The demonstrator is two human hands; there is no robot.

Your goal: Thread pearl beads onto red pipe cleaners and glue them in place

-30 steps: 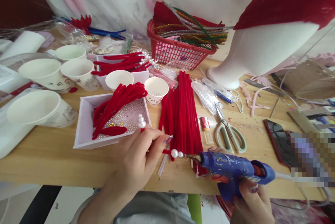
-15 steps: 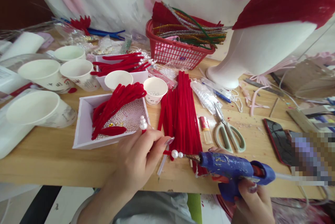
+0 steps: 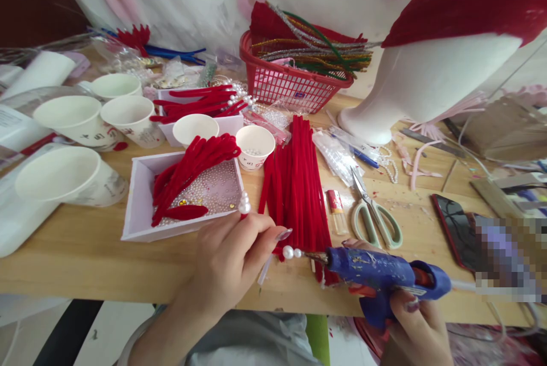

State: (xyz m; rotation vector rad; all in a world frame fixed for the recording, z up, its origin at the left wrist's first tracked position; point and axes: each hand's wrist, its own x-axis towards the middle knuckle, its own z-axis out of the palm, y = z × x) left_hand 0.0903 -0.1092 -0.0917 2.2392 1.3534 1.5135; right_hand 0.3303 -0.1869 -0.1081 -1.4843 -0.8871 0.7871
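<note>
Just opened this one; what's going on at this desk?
A person's left hand pinches a red fuzzy stem with white pearls at its end. The right hand holds a blue glue gun, its nozzle pointed at those pearls; whether it touches them is hard to tell. A bundle of red strips lies beyond the hands, with scissors to its right.

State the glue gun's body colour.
Blue; the glue gun shows best in the head view.
</note>
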